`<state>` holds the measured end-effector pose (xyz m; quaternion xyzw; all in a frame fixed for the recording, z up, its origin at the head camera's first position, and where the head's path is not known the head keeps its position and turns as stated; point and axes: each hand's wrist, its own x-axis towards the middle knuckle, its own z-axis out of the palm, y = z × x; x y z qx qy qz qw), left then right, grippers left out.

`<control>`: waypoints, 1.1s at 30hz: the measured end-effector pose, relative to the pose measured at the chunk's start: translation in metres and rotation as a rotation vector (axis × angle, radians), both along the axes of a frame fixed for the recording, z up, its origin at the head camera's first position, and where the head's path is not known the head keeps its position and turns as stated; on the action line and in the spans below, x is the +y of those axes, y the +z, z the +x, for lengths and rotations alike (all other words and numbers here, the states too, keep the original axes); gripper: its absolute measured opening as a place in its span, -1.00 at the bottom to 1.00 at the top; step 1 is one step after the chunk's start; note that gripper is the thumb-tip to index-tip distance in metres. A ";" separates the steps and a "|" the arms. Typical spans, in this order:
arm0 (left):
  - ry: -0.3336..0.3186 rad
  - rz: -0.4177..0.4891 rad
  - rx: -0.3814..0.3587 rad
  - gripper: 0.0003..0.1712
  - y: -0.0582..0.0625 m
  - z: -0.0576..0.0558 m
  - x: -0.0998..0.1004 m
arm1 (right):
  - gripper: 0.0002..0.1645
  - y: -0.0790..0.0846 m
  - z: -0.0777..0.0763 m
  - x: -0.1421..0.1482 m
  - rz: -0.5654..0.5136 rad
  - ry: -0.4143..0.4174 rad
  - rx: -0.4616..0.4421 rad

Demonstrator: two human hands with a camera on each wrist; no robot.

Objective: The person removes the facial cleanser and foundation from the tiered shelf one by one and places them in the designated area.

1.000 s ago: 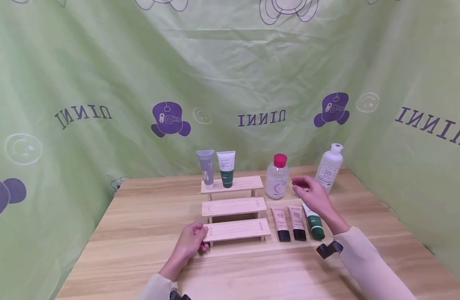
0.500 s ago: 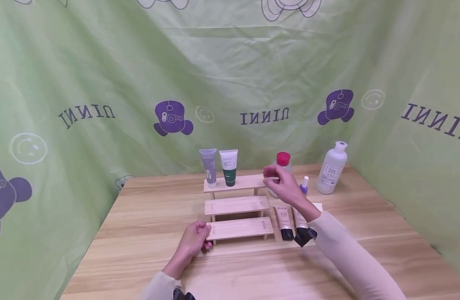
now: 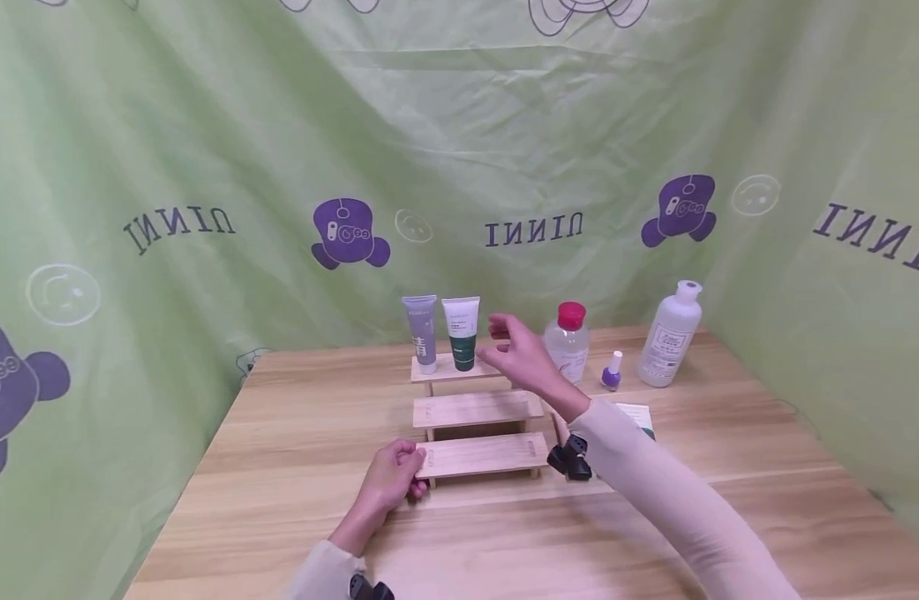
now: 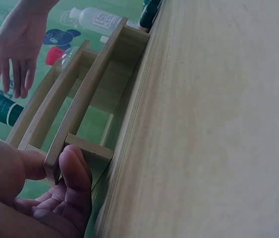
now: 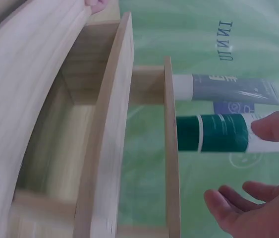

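A three-step wooden display rack (image 3: 483, 455) stands on the table. My left hand (image 3: 390, 477) pinches the left end of its lowest step between thumb and fingers, plain in the left wrist view. On the top step stand a grey-purple squeeze tube (image 3: 422, 335) and, to its right, a white and green squeeze tube (image 3: 461, 335), both caps down. Just right of the green tube is my right hand (image 3: 525, 360), its fingers apart and loosely bent with nothing between them. In the right wrist view the index fingertip lies close to that tube (image 5: 223, 133); contact cannot be told.
Behind my right hand stands a clear bottle with a red cap (image 3: 570, 340). Further right are a purple nail polish bottle (image 3: 612, 372) and a white bottle (image 3: 667, 337). My right forearm mostly hides tubes lying on the table, including a white and green tube (image 3: 637, 415).
My right hand has moved left from beside the white bottle, past the red-capped bottle, to the top step, uncovering the nail polish. My left hand keeps its hold on the rack.
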<state>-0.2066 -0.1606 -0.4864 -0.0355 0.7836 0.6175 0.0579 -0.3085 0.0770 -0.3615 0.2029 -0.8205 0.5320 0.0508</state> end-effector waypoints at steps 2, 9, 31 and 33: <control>-0.005 0.016 0.001 -0.66 0.000 0.000 0.001 | -0.17 0.001 -0.003 -0.006 -0.016 0.007 -0.034; -0.010 0.022 0.001 -0.68 0.001 0.003 0.005 | -0.29 -0.006 -0.007 -0.017 -0.058 0.023 -0.071; 0.008 0.001 0.018 -0.70 0.002 0.001 0.002 | -0.50 -0.010 -0.005 -0.020 -0.116 -0.003 0.048; 0.011 0.003 0.014 -0.70 0.003 0.002 0.002 | -0.50 -0.008 -0.001 -0.014 -0.145 -0.002 0.052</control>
